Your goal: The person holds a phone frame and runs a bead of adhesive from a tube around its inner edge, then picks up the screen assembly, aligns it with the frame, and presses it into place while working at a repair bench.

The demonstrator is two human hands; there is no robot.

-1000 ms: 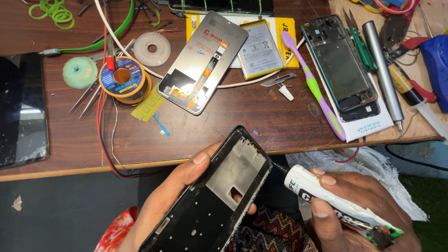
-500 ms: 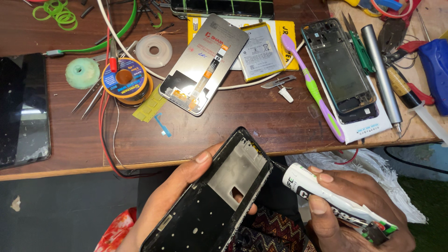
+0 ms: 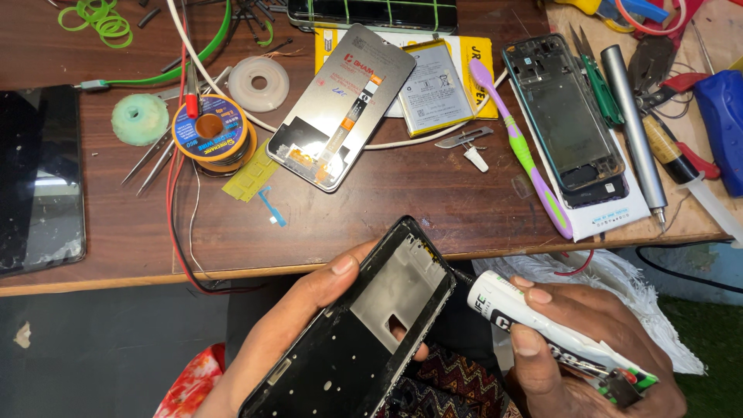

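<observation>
My left hand point(image 3: 298, 321) holds a black phone frame point(image 3: 360, 325) from beneath, thumb on its left edge, below the table's front edge. My right hand point(image 3: 588, 340) grips a white glue tube point(image 3: 542, 333) whose dark nozzle touches the frame's upper right edge. On the wooden table point(image 3: 433, 209) lie a grey display panel with an orange flex cable point(image 3: 340, 104), a phone battery point(image 3: 435, 87) on a yellow packet, and a second phone body point(image 3: 569, 120) on a white card.
A purple and green toothbrush point(image 3: 520, 147), a metal cylinder tool point(image 3: 633, 128), green-handled snips point(image 3: 597, 77), a solder wire spool point(image 3: 213, 131), tape rolls point(image 3: 259, 83), tweezers point(image 3: 155, 155) and red wires litter the table. A dark screen point(image 3: 39, 178) lies at left. White plastic point(image 3: 619, 271) hangs at right.
The frame and the glue tube have stayed nearly still; the tube's tip remains at the frame's upper right edge. Only the view has shifted slightly.
</observation>
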